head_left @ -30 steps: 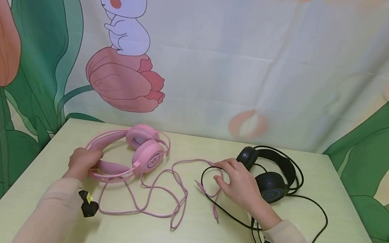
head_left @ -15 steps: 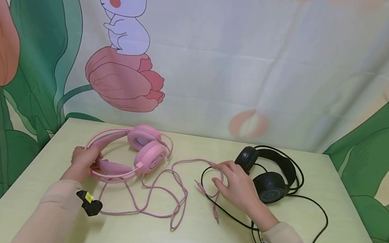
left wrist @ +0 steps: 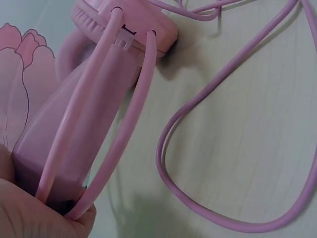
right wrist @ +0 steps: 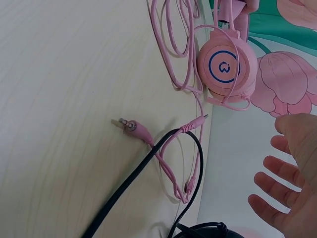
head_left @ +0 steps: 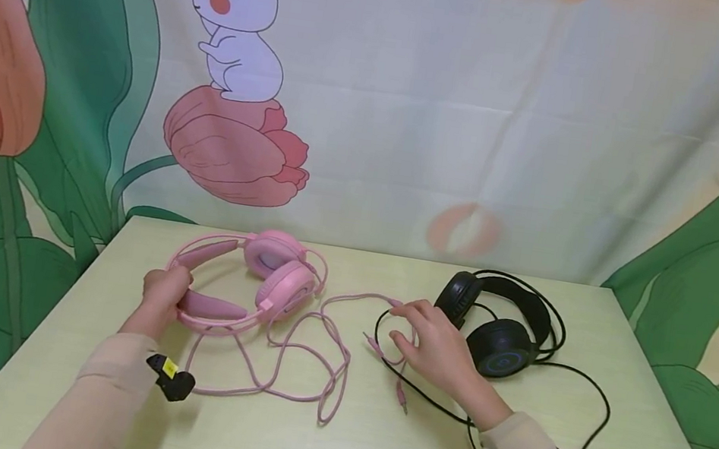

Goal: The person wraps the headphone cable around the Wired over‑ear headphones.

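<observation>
L hand (head_left: 162, 294) grips pink headset (head_left: 255, 280) band; R hand (head_left: 436, 340), fingers spread & holding nothing, over cables (head_left: 392, 344) by black headset (head_left: 502, 329)

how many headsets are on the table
2. The pink headset lies at the left, its headband gripped by the left hand; the black headset lies right, beside the right hand.

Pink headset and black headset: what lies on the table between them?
In the head view, the pink headset cable's loops, a loop of black cable and the right hand, before the black headset.
</observation>
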### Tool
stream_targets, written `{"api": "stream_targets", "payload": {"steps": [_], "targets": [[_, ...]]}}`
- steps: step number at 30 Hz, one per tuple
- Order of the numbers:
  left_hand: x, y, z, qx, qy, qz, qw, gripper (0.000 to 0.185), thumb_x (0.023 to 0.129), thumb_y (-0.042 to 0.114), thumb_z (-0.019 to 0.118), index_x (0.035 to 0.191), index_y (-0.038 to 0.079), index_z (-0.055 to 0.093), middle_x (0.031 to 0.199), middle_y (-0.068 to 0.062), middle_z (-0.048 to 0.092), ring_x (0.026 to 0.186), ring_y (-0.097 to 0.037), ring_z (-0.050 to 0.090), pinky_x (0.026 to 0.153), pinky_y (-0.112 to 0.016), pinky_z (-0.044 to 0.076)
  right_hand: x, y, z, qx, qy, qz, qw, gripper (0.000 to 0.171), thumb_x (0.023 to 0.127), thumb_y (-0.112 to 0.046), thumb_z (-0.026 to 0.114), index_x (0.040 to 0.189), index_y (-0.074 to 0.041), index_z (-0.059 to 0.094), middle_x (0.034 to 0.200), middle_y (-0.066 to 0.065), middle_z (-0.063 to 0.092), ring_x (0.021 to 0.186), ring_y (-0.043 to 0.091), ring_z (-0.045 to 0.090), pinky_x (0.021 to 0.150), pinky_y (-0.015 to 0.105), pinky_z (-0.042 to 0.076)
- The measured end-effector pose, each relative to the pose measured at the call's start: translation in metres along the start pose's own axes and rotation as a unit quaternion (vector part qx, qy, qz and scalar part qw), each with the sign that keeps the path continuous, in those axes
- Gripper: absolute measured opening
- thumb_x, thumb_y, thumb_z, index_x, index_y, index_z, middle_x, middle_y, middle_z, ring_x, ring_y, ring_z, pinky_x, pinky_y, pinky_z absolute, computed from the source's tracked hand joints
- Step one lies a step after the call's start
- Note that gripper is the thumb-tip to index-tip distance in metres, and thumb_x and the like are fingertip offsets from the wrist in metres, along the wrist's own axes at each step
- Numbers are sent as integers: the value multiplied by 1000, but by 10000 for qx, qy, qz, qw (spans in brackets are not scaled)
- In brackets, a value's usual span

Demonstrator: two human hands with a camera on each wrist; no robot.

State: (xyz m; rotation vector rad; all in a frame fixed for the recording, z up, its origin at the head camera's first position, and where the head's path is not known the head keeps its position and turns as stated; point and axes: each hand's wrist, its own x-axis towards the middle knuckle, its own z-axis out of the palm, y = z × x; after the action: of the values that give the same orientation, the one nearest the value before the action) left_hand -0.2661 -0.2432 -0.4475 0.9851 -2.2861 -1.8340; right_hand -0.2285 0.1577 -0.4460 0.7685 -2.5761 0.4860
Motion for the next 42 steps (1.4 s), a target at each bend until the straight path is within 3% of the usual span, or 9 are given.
{"api": "stream_targets", "payload": {"steps": [3, 7, 19, 25, 31, 35, 42], "targets": [[-1, -1, 1, 287, 147, 247, 9992, 50, 83, 16, 38, 127, -9, 38, 123, -23, 41, 110, -32, 38, 94, -39, 37, -1, 0, 1, 4, -23, -2, 10000, 27, 82, -26, 66, 108, -20, 64, 105, -2, 60, 94, 15, 58, 63, 32, 51], [-5, 1, 4, 613, 346, 724, 9949, 49, 89, 22, 30, 131, 0, 42, 133, -21, 44, 122, -37, 37, 104, -48, 28, -3, 0, 3, 38, -32, -1, 10000, 27, 81, -26, 67, 108, -20, 64, 105, -2, 60, 93, 15, 58, 63, 31, 51], [-12, 3, 14, 143, 706, 1245, 9896, 39, 89, 22, 34, 112, 2, 57, 117, -16, 54, 104, -29, 45, 92, -41, 34, -3, -3, 3, 42, -140, 75, 9999, 27, 83, -25, 66, 109, -19, 64, 104, -2, 61, 85, 12, 56, 56, 27, 48], [-18, 10, 16, 39, 716, 1336, 9884, 32, 88, 20, 36, 103, 1, 57, 95, -11, 55, 90, -24, 46, 78, -33, 36, -2, -3, 6, 124, -63, 19, 9999, 25, 83, -24, 65, 107, -19, 64, 99, -2, 61, 71, 9, 51, 54, 25, 47], [-27, 21, 22, -403, 708, 1356, 9874, 19, 87, 19, 39, 89, 9, 55, 69, 3, 50, 73, -15, 45, 70, -26, 35, -3, -6, 11, 298, -219, 163, 9992, 24, 83, -25, 64, 106, -17, 65, 101, -1, 63, 89, 16, 61, 70, 32, 52], [-34, 28, 26, -666, 644, 1363, 9863, 17, 89, 21, 38, 85, 15, 53, 68, 4, 48, 69, -12, 44, 68, -26, 35, -4, -11, 14, 514, -331, 273, 9978, 24, 84, -25, 64, 106, -16, 65, 105, -1, 63, 94, 17, 61, 75, 35, 51], [-46, 43, 31, -995, 533, 1570, 9811, 16, 90, 20, 38, 80, 18, 49, 66, 5, 45, 64, -11, 43, 65, -26, 34, -3, -21, 20, 620, -491, 171, 9967, 25, 86, -27, 62, 108, -17, 66, 100, -4, 62, 89, 11, 61, 71, 30, 51]]}}
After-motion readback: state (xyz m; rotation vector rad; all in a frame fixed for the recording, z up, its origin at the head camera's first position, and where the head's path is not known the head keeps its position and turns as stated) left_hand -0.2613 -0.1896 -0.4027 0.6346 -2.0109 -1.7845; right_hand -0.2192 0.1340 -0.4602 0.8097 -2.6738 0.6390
